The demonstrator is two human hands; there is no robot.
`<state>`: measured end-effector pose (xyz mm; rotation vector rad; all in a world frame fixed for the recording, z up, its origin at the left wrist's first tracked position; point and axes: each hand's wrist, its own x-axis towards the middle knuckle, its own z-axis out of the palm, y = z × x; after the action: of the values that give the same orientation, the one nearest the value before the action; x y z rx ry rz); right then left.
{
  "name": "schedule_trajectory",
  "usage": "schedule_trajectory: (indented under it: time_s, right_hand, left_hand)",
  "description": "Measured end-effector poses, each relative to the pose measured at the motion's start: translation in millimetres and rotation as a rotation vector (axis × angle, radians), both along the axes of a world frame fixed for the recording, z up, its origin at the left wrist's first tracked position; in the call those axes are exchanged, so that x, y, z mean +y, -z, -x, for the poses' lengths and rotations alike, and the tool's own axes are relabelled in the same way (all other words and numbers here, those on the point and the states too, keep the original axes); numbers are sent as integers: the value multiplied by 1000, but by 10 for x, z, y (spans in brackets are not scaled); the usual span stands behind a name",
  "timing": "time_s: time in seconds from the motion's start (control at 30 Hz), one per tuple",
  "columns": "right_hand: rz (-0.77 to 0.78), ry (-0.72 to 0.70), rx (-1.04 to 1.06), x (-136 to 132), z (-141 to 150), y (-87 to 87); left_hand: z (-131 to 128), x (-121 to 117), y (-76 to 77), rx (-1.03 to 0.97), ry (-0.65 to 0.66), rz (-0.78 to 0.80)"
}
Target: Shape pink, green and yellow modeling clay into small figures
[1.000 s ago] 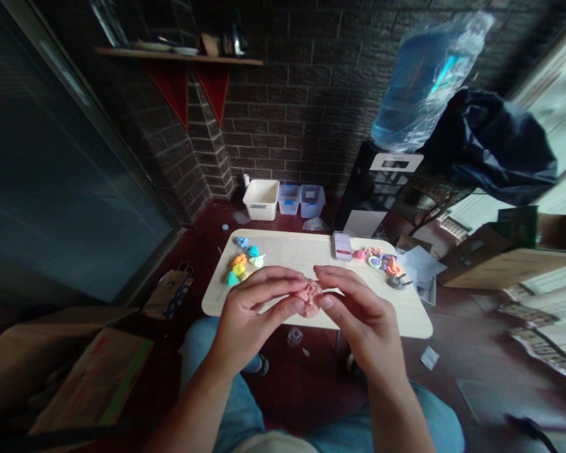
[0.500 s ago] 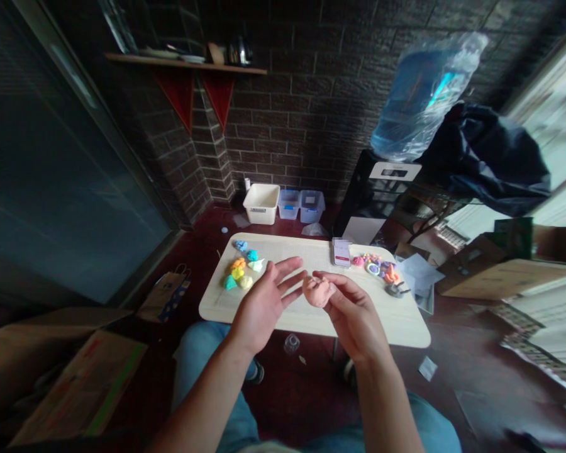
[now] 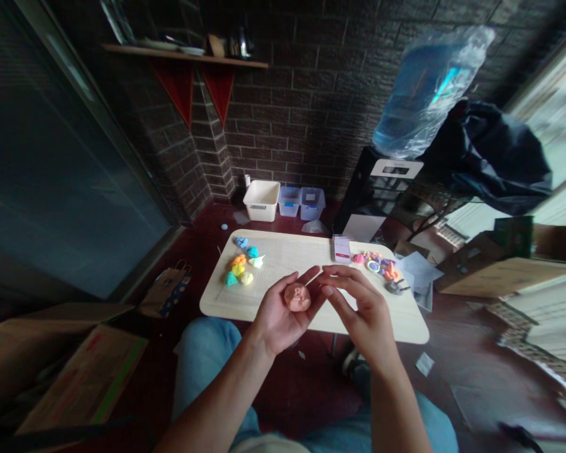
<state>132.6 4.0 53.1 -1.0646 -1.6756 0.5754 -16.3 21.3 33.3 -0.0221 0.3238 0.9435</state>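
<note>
A lump of salmon-pink modelling clay (image 3: 297,297) rests in the cupped palm of my left hand (image 3: 283,311), above the near edge of the table. Its top looks uneven, with small creases. Just to the right, my right hand (image 3: 361,305) has thumb and fingertips brought together near the left fingers. Whatever its pinch may hold is too small to make out. On the table's left side lie several clay lumps: blue (image 3: 241,241), orange (image 3: 238,260), yellow (image 3: 238,270), green (image 3: 231,279), white (image 3: 256,261) and cream (image 3: 246,278).
The cream table (image 3: 278,251) carries a phone (image 3: 341,249) at its far edge. Right of that are a pink lump (image 3: 358,258), small colourful clay pieces (image 3: 373,265) and a grey lump (image 3: 396,287). Plastic bins (image 3: 261,201) stand behind; a water dispenser (image 3: 372,195) is at back right.
The pink clay has passed from my right fingers into my left palm. My left hand has moved right and turned palm up; the right fingers have drawn together beside it.
</note>
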Motion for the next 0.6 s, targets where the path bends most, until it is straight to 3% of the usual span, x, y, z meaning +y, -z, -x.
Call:
schedule_trajectory:
  time_s: [0.37, 0.47, 0.6]
  right_hand:
    - [-25, 26, -73, -125, 188, 74]
    - [25, 32, 14, -82, 160, 67]
    - [158, 45, 145, -9, 77, 99]
  left_hand:
    - [-162, -96, -63, 128, -276, -27]
    - [-189, -144, -43, 110, -263, -79]
    - [-152, -185, 6, 34, -149, -118]
